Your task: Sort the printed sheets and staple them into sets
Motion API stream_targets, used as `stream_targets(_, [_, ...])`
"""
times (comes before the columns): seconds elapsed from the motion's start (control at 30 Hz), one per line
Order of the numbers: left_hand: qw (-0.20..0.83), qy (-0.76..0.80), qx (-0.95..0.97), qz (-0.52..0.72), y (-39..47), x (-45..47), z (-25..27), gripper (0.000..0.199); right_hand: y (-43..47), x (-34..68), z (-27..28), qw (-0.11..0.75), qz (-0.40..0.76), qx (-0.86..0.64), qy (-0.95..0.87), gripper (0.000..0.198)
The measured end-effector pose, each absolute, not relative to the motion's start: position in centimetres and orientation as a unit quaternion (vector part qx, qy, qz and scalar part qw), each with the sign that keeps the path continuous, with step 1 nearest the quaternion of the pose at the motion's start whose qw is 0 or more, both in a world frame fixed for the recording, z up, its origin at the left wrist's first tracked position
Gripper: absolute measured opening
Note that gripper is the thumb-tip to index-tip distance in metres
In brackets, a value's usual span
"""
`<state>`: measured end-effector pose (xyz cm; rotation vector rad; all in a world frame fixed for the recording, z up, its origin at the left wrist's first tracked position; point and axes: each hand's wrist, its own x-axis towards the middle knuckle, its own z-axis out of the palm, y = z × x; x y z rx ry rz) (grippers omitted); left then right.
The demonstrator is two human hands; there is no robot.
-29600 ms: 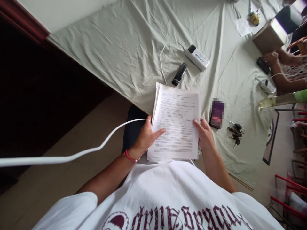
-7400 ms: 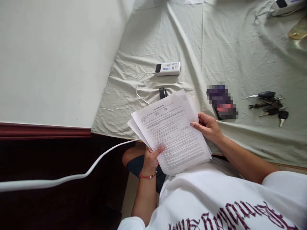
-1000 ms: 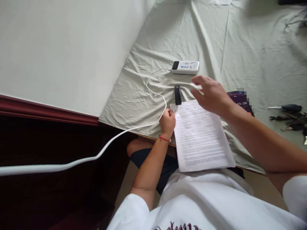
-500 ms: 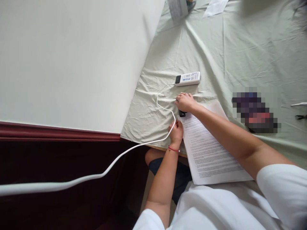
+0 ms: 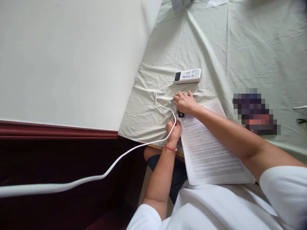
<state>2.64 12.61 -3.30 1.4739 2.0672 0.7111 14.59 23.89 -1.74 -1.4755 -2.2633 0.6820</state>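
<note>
A stack of printed paper sheets (image 5: 211, 150) lies at the table's front edge, its lower end reaching my white shirt. My left hand (image 5: 174, 129) is closed at the stack's left edge, near its top corner; the fingertips are mostly hidden. Over that corner my right hand (image 5: 184, 101) rests on a black stapler (image 5: 180, 114), palm down with fingers draped across it. Only the stapler's near end shows; the rest is under the hand. A white cable (image 5: 165, 138) passes in front of my left hand.
A white power bank (image 5: 188, 76) with the cable plugged in lies beyond my right hand. To the right are a blurred dark object (image 5: 256, 111) and a small black-handled tool (image 5: 301, 121). A pale wall (image 5: 72, 64) borders the cloth-covered table (image 5: 251, 57) on the left.
The view has shifted slightly. My right hand's fingers look a little more spread on the stapler. My left hand stays at the sheets' edge.
</note>
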Motion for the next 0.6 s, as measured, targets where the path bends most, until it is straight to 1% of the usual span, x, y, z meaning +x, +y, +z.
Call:
stream_targets(0.23, [0.294,0.746,0.524,0.288,12.6,2.6,-3.0,0.033,23.6,14.6,-1.8,0.183,0.226,-0.521,-0.802,0.044])
stream_targets(0.4, [0.377,0.726,0.505,0.275,12.0,2.4,-1.7,0.038,23.5,14.6,-1.5,0.175,0.228,-0.523,-0.803,0.044])
stream_targets(0.47, [0.383,0.724,0.514,0.255,11.3,2.5,-1.7,0.041,23.4,14.6,-1.5,0.178,0.221,-0.525,-0.802,0.043])
stream_targets(0.6, [0.358,0.738,0.528,0.218,10.1,3.0,-1.8,0.039,23.5,14.8,-1.4,0.168,0.222,-0.526,-0.804,0.044])
